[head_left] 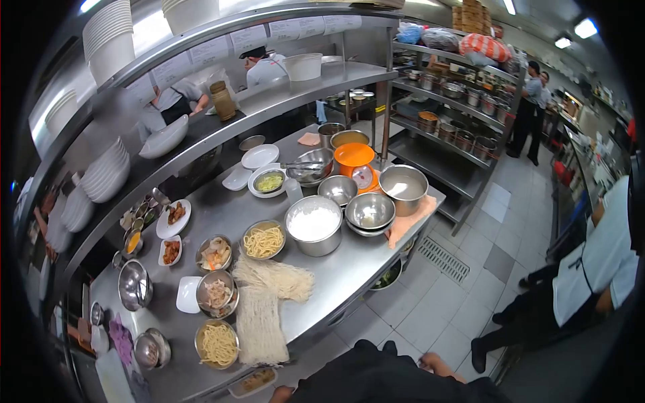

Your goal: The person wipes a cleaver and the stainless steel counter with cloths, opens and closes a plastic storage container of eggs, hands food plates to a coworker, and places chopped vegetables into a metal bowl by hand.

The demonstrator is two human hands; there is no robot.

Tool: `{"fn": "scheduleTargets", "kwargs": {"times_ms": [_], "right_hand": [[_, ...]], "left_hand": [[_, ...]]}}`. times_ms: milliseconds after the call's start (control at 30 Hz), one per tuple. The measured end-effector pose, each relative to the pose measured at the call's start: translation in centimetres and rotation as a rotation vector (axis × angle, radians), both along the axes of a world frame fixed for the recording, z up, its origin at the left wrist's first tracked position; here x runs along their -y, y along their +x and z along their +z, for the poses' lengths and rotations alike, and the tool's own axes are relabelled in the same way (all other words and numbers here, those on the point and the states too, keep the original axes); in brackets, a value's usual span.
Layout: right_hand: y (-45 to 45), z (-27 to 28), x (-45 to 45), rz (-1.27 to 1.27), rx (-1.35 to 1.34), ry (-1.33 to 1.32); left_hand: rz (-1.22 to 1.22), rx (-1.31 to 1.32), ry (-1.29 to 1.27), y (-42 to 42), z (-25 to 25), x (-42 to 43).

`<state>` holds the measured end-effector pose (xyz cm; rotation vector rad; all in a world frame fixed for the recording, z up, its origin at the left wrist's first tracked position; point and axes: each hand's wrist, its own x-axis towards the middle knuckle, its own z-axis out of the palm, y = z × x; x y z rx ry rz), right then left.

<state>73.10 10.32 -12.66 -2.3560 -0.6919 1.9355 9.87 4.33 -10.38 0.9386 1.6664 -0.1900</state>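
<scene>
The left hand is at the bottom of the frame, just beside a tub of food near the edge of the table. I cannot tell if its fingers are open or closed. The right hand hangs over the floor, low and right of the middle, and I cannot tell what its fingers do. The flat white noodles lie on the table, low and left. It looks like a rest between steps; touching the noodles calls for a hand to come up over the edge
</scene>
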Motion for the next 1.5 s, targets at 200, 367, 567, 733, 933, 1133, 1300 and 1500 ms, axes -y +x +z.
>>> {"fn": "scheduleTargets", "kwargs": {"times_ms": [200,367,567,733,933,1133,1300,1500], "right_hand": [[7.8,3.0,-21.1,0.050,-0.041,0.349],[7.2,5.5,-27.8,0.284,-0.005,0.330],[3.6,0.3,-23.6,0.356,-0.162,0.114],[1.5,-1.3,-18.5,0.811,-0.206,-0.065],[1.6,-1.1,-17.9,0.846,-0.187,0.077],[-1.2,3.4,-18.9,0.488,0.016,0.174],[-7.6,8.7,-16.4,0.176,-0.074,0.466],[-23.6,24.2,-15.4,0.234,-0.173,0.782]], "left_hand": [[0.337,0.103,0.032,8.2,0.3,2.1],[0.623,0.386,0.226,13.3,-0.8,2.8],[0.021,-0.118,0.064,15.1,0.0,5.6],[0.650,-0.142,0.141,15.5,2.0,10.1],[0.958,-0.136,0.121,14.7,3.9,11.7],[0.858,-0.019,0.135,7.7,4.0,12.7],[0.807,0.390,0.134,-1.5,16.1,14.7],[0.873,0.357,0.631,-14.6,29.3,11.4]]}}
